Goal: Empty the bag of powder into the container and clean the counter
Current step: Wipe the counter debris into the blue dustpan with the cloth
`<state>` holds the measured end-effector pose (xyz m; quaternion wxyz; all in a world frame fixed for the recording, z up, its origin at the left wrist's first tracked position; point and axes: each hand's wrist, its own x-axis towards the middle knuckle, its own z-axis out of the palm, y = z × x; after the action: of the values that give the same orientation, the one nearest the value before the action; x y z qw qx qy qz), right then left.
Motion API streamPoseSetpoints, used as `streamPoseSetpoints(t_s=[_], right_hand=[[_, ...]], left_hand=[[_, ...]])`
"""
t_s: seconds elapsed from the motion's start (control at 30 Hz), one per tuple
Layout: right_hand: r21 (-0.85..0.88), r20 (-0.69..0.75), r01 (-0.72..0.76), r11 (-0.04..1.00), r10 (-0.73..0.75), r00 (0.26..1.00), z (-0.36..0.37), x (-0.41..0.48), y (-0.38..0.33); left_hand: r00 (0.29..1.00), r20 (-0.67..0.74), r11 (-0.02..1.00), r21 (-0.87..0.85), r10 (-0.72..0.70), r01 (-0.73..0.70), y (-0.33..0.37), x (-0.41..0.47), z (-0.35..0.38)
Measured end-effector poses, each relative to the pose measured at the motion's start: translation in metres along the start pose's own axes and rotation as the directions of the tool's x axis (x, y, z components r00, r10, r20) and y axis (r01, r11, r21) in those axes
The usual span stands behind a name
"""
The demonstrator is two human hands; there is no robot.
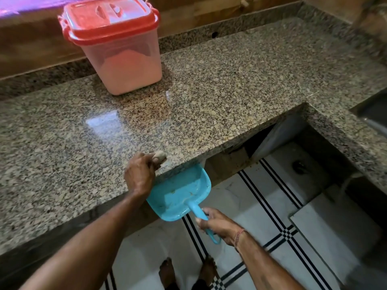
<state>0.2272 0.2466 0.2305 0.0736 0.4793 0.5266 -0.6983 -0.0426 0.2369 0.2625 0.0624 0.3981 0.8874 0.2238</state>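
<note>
A speckled granite counter is seen from above, with a translucent container set near its back left corner, close to the raised granite strip along the wooden wall. The container is closed by a red lid, and pale powder is heaped inside to about half its height.

At the counter's front edge, a small pale wad, apparently a cloth or sponge, is gripped by the left hand, whose fingers are curled tightly round it. The wad is pressed to the stone right at the edge.

Just below that edge, a blue plastic dustpan is held with its open mouth turned towards the counter's face; whether the two touch cannot be told. A few pale specks are seen in its tray. Its handle is clasped by the right hand, thumb on top and fingers wrapped beneath, with the handle's loop end left sticking out behind the palm. A red thread is worn on that wrist.

At the counter's right edge, part of a dark sink is shown. Below, a white tiled floor crossed by black stripes is seen, with two bare feet planted on it.
</note>
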Motion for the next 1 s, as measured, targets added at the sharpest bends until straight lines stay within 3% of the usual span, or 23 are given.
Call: streamPoseSetpoints(t_s=[0.17, 0.33, 0.57, 0.77, 0.83, 0.93, 1.0], right_hand=[[0.009, -0.008, -0.014, 1.000, 0.014, 1.000, 0.004, 0.003, 0.006], [0.033, -0.023, -0.024, 0.999, 0.025, 0.999, 0.011, 0.004, 0.009], [0.029, -0.060, -0.009, 1.000, 0.011, 0.998, 0.009, 0.002, 0.001], [0.032, -0.090, -0.016, 0.999, 0.019, 0.996, 0.015, -0.005, 0.007], [0.044, -0.097, -0.036, 0.998, 0.040, 0.995, 0.021, -0.009, 0.009], [0.065, -0.106, -0.061, 0.996, 0.068, 0.992, 0.031, -0.013, 0.008], [0.061, -0.093, -0.080, 0.995, 0.085, 0.992, 0.038, -0.016, 0.005]], left_hand=[[1.000, -0.011, 1.000, 0.006, -0.015, 0.015, 0.025, -0.014, 0.014], [0.994, 0.100, 0.995, -0.096, 0.034, -0.025, 0.034, 0.010, 0.024], [0.948, 0.186, 0.966, -0.077, 0.259, -0.248, 0.031, 0.028, 0.028], [0.928, 0.355, 0.992, -0.082, 0.117, -0.094, 0.049, 0.043, 0.014], [0.936, 0.336, 0.992, -0.105, 0.100, -0.068, 0.042, 0.032, 0.003], [0.940, 0.278, 0.959, -0.254, 0.199, -0.129, 0.031, -0.015, -0.012], [0.893, 0.319, 0.945, -0.188, 0.318, -0.269, 0.021, -0.047, -0.013]])
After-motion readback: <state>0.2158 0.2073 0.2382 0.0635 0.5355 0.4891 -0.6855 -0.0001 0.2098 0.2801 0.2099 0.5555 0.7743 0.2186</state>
